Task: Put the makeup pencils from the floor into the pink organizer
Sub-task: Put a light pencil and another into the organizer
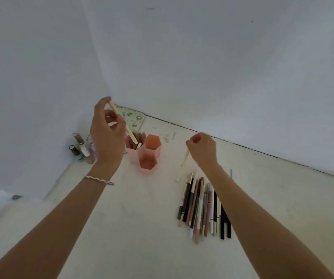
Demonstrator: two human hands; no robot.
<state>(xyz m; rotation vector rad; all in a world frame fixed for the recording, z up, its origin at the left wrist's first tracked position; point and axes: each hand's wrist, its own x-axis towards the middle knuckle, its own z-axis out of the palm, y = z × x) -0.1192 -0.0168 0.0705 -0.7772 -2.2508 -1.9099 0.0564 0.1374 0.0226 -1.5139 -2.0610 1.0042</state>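
Note:
The pink organizer [149, 156] is a cluster of three hexagonal cups on the pale floor near the wall corner. Its back-left cup holds several pencils. My left hand [106, 133] is raised just left of it, pinching a cream pencil [131, 133] whose lower tip hangs over that back-left cup. My right hand [202, 151] holds a second cream pencil [183, 165] by its top end, and it hangs down above the floor. Below the right hand, a row of several makeup pencils [202, 206] lies side by side on the floor.
Several nail polish bottles [81, 148] stand left of the organizer against the wall. A patterned green case [133, 117] leans in the corner behind it. White walls close in at the left and back. A thin grey stick [231, 174] lies right of my forearm.

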